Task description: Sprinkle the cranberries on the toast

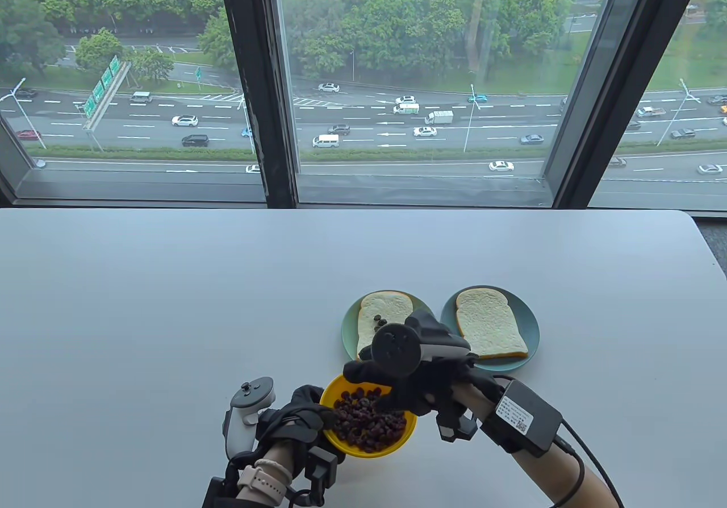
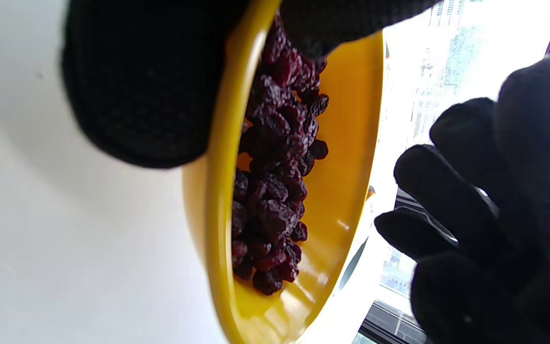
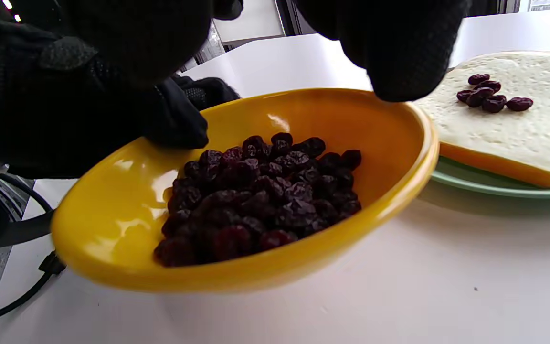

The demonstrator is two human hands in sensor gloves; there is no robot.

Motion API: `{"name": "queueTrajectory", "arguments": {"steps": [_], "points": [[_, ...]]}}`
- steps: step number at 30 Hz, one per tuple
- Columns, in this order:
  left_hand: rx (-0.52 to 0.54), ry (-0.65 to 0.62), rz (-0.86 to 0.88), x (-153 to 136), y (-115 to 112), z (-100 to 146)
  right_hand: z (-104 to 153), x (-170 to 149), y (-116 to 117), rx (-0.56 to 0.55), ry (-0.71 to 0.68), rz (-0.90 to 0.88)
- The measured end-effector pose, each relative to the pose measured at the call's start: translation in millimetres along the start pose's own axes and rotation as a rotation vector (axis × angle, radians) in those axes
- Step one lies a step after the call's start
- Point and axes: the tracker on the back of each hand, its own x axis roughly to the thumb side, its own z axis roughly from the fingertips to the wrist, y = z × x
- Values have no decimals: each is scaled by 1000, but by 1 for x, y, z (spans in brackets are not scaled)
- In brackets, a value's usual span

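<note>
While the yellow bowl (image 1: pixel 369 442) is tilted near the table's front edge, cranberries (image 3: pixel 260 200) are reached for.
The bowl's left rim is gripped by the left hand (image 1: pixel 295 417); the right hand (image 1: pixel 423 383) is held over it, fingers curled downward, empty. A few cranberries lie on the left toast (image 1: pixel 377 320); the right toast (image 1: pixel 488 329) is bare.

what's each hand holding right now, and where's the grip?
Left hand grips the yellow bowl of cranberries at its near-left rim. Right hand hovers over the bowl; whether it holds any cranberries can't be told.
</note>
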Motion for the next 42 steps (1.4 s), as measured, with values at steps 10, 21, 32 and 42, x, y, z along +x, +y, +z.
{"name": "queueTrajectory", "arguments": {"steps": [10, 21, 32, 42], "points": [[-6, -85, 22, 9, -4, 7, -20, 23, 33, 140, 26, 239], [-29, -59, 48, 6, -4, 5, -22, 30, 29, -245, 44, 414], [-33, -16, 44, -1, -3, 0, -11, 21, 21, -296, 25, 320], [-60, -1, 11, -2, -6, -4, -16, -14, -32, -356, 164, 178]]}}
